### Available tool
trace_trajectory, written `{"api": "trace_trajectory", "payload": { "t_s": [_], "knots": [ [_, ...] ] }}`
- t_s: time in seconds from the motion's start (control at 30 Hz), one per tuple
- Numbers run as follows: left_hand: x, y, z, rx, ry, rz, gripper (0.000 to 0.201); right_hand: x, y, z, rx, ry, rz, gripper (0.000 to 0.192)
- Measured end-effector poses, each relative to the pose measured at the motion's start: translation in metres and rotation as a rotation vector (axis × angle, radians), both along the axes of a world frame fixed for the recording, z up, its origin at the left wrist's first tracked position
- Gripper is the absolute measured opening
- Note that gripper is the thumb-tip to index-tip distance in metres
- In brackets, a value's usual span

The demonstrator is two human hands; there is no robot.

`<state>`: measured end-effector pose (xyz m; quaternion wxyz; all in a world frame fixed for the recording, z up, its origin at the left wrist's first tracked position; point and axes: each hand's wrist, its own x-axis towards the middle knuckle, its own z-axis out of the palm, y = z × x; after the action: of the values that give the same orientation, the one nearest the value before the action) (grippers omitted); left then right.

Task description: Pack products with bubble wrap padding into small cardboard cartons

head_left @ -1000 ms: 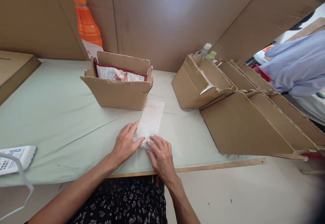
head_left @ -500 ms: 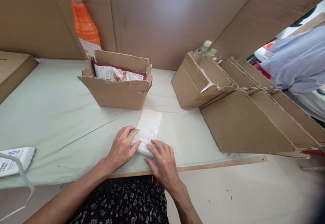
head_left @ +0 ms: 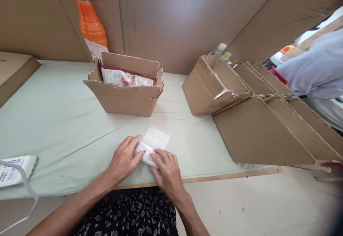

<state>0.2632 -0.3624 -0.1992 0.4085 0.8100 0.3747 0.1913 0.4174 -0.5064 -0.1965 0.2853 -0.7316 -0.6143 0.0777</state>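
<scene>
A piece of clear bubble wrap (head_left: 155, 138) lies on the pale green cloth near the table's front edge. Its near part is a thicker folded bundle, while the far part lies flat; whether anything is inside I cannot see. My left hand (head_left: 125, 157) grips the bundle's left side, thumb on top and fingers along the edge. On the right side, my right hand (head_left: 167, 170) has its fingers curled over the same bundle. Beyond the hands stands an open cardboard box (head_left: 123, 98) with a red and white packet (head_left: 127, 77) in it.
An orange bottle (head_left: 92, 23) stands behind the box. To the right are another cardboard box (head_left: 199, 89) holding bottles and several cardboard dividers (head_left: 257, 132). A white packet (head_left: 18, 170) lies at left. A person's light sleeve (head_left: 318, 61) shows at far right.
The bubble wrap's flat far part has become shorter as the near part is folded over. Both hands have shifted slightly left with it.
</scene>
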Motion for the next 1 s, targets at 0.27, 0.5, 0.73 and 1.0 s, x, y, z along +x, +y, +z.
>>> {"api": "trace_trajectory", "payload": {
  "t_s": [0.27, 0.5, 0.73, 1.0],
  "knots": [
    [-0.012, -0.015, 0.016, -1.064, -0.499, 0.186, 0.088, -0.001, 0.013, 0.011, -0.071, 0.667, -0.046, 0.02],
    [0.002, -0.016, 0.019, -0.853, -0.416, 0.013, 0.074, 0.014, 0.013, 0.018, 0.005, 0.515, -0.02, 0.053],
    [-0.01, 0.06, 0.067, 0.497, -0.405, 0.112, 0.064, 0.064, 0.062, 0.105, 0.348, 0.136, -0.117, 0.008],
    [-0.005, 0.139, 0.093, 0.977, -0.289, 0.231, 0.056, 0.079, 0.244, 0.203, 0.107, -0.395, 0.235, 0.009]
  ]
}}
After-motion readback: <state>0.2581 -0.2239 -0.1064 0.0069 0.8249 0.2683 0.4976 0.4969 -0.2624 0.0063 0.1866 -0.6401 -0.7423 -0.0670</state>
